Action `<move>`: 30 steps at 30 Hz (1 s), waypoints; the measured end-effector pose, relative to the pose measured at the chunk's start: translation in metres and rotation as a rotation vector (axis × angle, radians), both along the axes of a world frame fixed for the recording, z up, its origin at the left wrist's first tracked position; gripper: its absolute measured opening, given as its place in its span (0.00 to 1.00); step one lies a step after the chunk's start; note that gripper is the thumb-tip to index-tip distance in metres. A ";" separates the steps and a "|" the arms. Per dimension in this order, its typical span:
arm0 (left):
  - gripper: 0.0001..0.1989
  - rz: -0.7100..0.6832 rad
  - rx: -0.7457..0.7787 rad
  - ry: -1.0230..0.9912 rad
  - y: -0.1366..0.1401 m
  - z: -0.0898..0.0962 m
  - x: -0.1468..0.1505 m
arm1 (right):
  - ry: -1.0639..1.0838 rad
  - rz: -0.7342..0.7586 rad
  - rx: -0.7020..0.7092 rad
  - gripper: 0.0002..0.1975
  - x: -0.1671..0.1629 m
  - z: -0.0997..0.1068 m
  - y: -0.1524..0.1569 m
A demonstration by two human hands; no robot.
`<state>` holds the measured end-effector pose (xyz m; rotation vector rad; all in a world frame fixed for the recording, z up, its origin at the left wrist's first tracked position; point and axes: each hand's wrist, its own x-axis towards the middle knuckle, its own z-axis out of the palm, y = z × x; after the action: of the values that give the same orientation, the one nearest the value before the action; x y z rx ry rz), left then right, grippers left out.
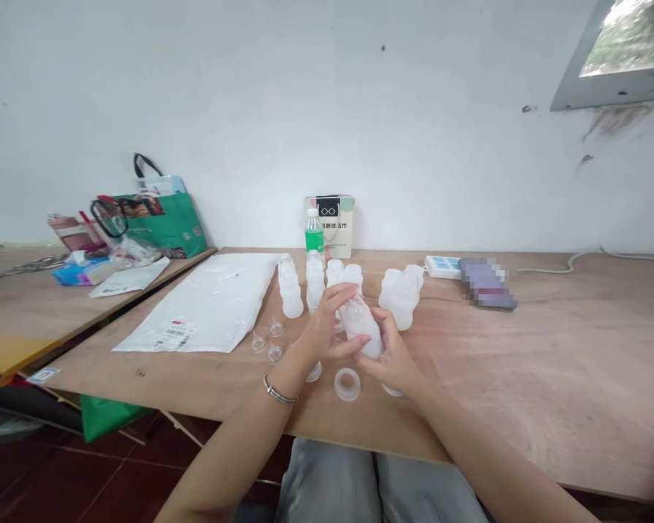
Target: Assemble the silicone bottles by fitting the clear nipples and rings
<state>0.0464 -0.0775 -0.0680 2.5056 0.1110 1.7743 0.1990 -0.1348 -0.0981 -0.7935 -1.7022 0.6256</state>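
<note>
My left hand (330, 319) and my right hand (391, 356) are wrapped round a frosted white baby bottle (366, 335), held tilted above the wooden table with its clear top towards the wall. Just below the hands a translucent collar ring (347, 385) lies flat, and parts of similar rings show beside it under my arms. Clear bottle nipples (275, 353) sit in a group left of my left wrist. Behind my hands stand more frosted bottles: one on the left (291, 289), others in the middle (315, 283) and a cluster on the right (402, 296). My hands partly hide the middle ones.
A large white mailing bag (201, 301) covers the table's left part. Near the wall stand a green-labelled drink bottle (315, 236) and a paper bag (342, 225). A white power strip (442, 267) and a blurred phone-like object (487, 282) lie to the right.
</note>
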 end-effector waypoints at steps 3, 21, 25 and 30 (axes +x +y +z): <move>0.36 0.035 0.024 -0.033 0.000 0.000 0.003 | 0.023 0.021 -0.004 0.31 -0.001 0.000 0.001; 0.33 0.036 -0.191 0.092 -0.006 -0.004 0.006 | 0.082 -0.025 -0.039 0.33 -0.001 -0.005 0.005; 0.32 0.083 -0.083 0.098 -0.001 0.000 -0.001 | 0.077 -0.021 -0.041 0.35 -0.003 -0.007 0.009; 0.34 0.363 0.002 -0.056 0.016 0.010 -0.036 | 0.021 -0.073 0.042 0.34 -0.004 -0.003 0.009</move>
<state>0.0105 -0.0618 -0.0575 2.5624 0.5957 1.9619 0.1953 -0.1254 -0.1014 -0.8128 -1.6546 0.5444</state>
